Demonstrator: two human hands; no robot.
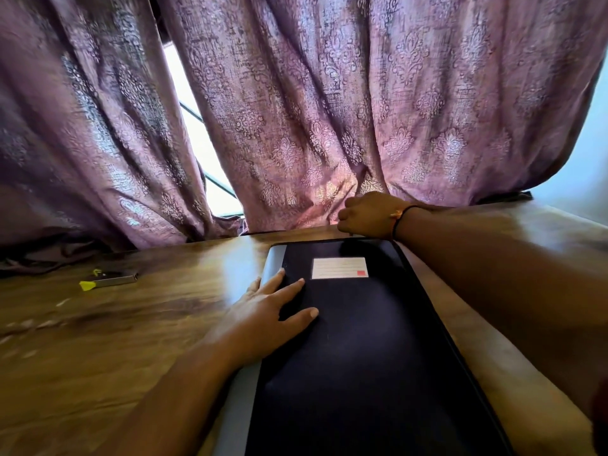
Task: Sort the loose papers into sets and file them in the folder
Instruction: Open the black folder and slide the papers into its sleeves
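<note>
A dark navy folder lies closed on the wooden table, with a white label near its far end. A grey strip runs along its left side. My left hand rests flat on the folder's left part, fingers straight and spread. My right hand is at the folder's far edge with its fingers curled down onto the rim; whatever it pinches there is hidden under the hand. No loose papers are in view.
A small metallic object with a yellow end lies at the far left of the table. A purple patterned curtain hangs right behind the table's far edge. A pale wall is at the right.
</note>
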